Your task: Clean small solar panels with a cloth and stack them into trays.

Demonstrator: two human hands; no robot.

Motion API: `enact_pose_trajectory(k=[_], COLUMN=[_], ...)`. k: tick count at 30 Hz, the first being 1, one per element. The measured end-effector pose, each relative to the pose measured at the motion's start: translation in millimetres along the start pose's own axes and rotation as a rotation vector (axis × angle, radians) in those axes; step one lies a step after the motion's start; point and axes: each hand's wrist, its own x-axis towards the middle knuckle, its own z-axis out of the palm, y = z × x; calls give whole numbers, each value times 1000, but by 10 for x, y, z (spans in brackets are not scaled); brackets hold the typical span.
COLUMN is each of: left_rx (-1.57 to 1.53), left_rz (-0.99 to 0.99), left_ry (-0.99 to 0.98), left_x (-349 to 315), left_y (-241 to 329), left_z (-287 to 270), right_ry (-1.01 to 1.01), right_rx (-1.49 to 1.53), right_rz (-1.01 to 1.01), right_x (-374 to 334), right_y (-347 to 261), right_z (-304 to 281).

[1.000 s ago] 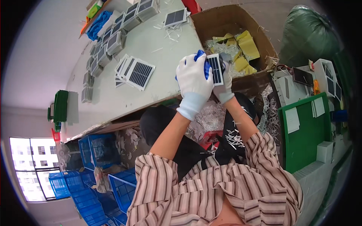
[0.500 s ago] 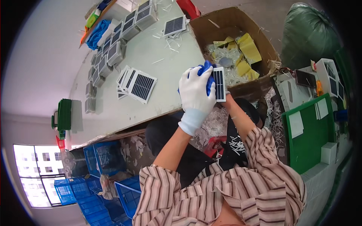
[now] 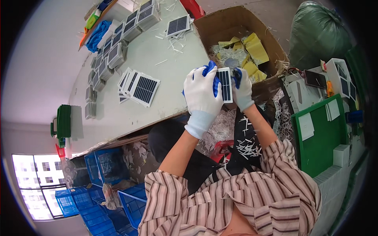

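Note:
My left hand (image 3: 202,92), in a white glove with blue-coated fingers, is closed around a small solar panel (image 3: 225,84). The dark cells and white rim of the panel face up between my hands. At its right edge is my right hand (image 3: 241,89), gloved the same way, with fingers curled. Something small and dark shows at those fingertips, too unclear to name. On the white table (image 3: 165,74) to the left lies a fanned pile of similar solar panels (image 3: 145,89). Another small pile of panels (image 3: 178,26) sits farther back, among loose white strips.
A cardboard box (image 3: 208,23) with white shreds and yellow pieces stands beyond my hands. Stacked panels (image 3: 116,55) line the table's far left. A green tray (image 3: 321,137) and a green bag (image 3: 319,39) are on the right. Blue crates (image 3: 114,165) stand below the table. White strips lie on my lap.
My right hand has come out from behind the panel to its right edge, showing its glove and the dark thing. The left hand still holds the panel.

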Motion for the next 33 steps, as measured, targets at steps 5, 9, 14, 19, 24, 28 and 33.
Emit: enact_pose_trajectory(k=[5,9,14,19,24,28,33], left_rx=[13,-49,-17,-30,-10,-50,-121], left_rz=[12,24,4,19,-16,54,69], left_ry=[20,-4,2,42,1,-25,6], left_x=[60,-3,-56,-17,-33,32,-27], left_y=[33,108,-30,67,3,155,-47], left_z=[-73,-4,-109,-125,-96,-19,-108], right_ry=[2,-156,-99,84,17,-79,-261], right_rx=[25,-353,208,68,122,240,706], right_rz=[-252,40,170,-105,-210,185,368], right_x=[-110,146,54,-214,-370,-122,-4], right_y=[-107,232,-269,-338,-136,848,-404], right_z=[-128,-41,88,-125,129,597,-107])
